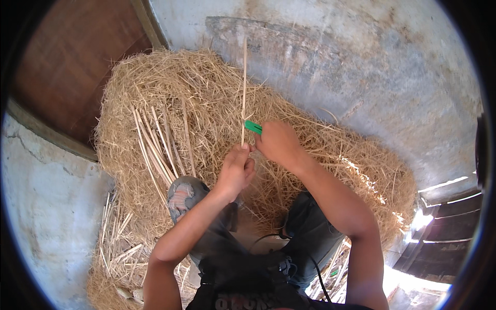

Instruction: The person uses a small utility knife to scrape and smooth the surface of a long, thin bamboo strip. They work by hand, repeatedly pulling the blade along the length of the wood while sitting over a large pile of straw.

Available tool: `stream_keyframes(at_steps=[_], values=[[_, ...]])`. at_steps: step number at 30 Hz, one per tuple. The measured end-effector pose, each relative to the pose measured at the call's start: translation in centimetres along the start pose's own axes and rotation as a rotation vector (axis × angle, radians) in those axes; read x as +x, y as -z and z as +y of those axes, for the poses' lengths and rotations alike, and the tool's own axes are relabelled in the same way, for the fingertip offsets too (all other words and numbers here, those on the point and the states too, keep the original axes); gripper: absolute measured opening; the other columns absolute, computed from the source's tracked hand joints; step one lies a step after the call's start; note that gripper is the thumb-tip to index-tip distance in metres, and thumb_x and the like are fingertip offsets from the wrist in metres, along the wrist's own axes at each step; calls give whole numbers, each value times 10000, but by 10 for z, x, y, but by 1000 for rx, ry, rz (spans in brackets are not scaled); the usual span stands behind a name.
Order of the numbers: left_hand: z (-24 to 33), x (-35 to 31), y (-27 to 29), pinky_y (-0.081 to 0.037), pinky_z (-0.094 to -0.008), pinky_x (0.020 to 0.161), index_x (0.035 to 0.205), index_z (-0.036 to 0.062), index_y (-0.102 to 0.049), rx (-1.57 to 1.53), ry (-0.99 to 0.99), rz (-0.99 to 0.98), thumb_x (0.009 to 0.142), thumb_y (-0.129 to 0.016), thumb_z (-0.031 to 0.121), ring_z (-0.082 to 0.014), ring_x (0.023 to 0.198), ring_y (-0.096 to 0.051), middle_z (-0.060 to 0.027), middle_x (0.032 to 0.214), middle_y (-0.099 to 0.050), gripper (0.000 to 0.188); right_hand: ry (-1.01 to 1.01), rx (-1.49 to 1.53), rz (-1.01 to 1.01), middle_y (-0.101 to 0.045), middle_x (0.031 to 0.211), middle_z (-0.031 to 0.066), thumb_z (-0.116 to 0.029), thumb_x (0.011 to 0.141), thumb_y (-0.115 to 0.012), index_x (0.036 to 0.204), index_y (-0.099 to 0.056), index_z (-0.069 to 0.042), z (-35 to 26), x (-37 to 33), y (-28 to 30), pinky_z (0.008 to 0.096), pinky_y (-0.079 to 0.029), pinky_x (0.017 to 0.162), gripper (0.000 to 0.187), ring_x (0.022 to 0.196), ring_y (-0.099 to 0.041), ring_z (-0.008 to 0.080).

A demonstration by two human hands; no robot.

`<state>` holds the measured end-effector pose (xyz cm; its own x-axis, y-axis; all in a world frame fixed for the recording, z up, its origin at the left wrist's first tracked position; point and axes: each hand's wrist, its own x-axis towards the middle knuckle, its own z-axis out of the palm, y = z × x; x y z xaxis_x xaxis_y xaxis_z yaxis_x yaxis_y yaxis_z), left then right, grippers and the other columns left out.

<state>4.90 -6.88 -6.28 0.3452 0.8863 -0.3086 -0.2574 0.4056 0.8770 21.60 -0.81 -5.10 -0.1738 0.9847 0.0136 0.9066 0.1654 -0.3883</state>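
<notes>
In front of me a long, thin, pale wooden strip point(244, 82), likely split bamboo, stands nearly upright. My left hand point(235, 169) pinches it near its lower end. My right hand point(279, 145) is closed around a green utility knife point(252, 126), a flat slotted body whose front end meets the strip just above my left fingers. I cannot make out the blade. Both hands are close together over the straw. Several similar strips point(155, 142) lie in a loose bundle on the straw beyond my left knee.
A big heap of straw point(206, 77) fills the space ahead and to both sides. A stained plaster wall point(372, 77) rises behind it, with a brown door-like panel point(77, 62) at the far left. More cut strips point(116, 237) lie low at the left. Dark slats point(449, 232) stand at the right.
</notes>
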Motion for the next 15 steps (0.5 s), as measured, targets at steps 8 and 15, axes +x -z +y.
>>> stream_keyframes(at_steps=[8,15], values=[[1,-2,-9,-216,-257,414,1146,68,-489,137,-2,99,1112,-399,379,-74,431,-244,48,579,-299,326,8,94,-94,-640,617,189,-190,678,-716,686,-679,39,-13,11,31,435,-546,555,232,588,-665,346],[-8,0,-9,-215,-257,406,1174,55,-466,136,63,139,1088,-413,284,-64,446,-264,52,601,-314,251,-168,25,-200,-753,906,134,-208,811,-675,889,-775,-59,-9,33,8,417,-597,698,195,857,-749,293]])
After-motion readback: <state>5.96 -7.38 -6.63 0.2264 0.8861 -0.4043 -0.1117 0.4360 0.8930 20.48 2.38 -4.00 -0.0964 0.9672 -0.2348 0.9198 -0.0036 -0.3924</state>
